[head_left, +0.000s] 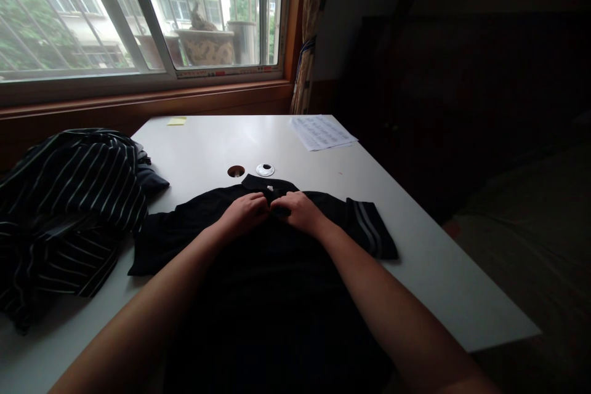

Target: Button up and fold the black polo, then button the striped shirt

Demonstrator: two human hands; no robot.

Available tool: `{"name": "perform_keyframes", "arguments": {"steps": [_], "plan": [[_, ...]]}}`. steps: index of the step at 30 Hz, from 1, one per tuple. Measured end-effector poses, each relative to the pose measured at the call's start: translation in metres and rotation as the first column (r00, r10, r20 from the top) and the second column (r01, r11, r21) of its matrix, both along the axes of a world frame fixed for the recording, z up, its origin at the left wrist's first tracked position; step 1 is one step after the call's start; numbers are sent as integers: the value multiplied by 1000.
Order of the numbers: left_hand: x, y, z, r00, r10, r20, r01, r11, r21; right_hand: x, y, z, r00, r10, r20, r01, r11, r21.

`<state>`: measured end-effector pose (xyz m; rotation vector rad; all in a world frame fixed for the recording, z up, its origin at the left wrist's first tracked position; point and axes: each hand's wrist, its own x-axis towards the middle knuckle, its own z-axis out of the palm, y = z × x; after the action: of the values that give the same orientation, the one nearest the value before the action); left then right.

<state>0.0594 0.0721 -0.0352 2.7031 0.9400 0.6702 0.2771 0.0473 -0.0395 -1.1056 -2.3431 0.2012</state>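
A black short-sleeved polo shirt [318,246] lies spread out, front up, with its collar toward the window and grey stripes on the right sleeve cuff. Both hands meet at the front opening just below the collar. My left hand [247,210] is closed, its fingers curled on the cloth at the left side of the opening. Opposite it, my right hand [299,208] pinches the cloth with bent fingers. The fingertips of the two hands nearly touch. Whatever small part lies between them is too dark to make out. A small white label shows inside the collar.
The shirt rests on a white table [415,240]. A heap of striped dark clothes [87,178] lies at the left. Printed papers [321,132] and a yellow note [176,120] are near the far edge. A cable hole [236,171] and its round cover [265,170] sit beyond the collar.
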Motion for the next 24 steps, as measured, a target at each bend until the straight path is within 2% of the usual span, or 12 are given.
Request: {"name": "perform_keyframes", "arguments": {"steps": [7, 13, 24], "plan": [[-3, 2, 0, 997, -79, 11, 79, 997, 27, 4, 2, 1, 996, 32, 88, -40, 995, 87], [-4, -1, 7, 990, -140, -7, 140, 990, 34, 5, 0, 7, 990, 53, 128, -70, 988, 136], [-5, -5, 21, 975, -220, -36, 222, 973, 57, 3, -8, 17, 972, 52, 229, -83, 988, 128]]}}
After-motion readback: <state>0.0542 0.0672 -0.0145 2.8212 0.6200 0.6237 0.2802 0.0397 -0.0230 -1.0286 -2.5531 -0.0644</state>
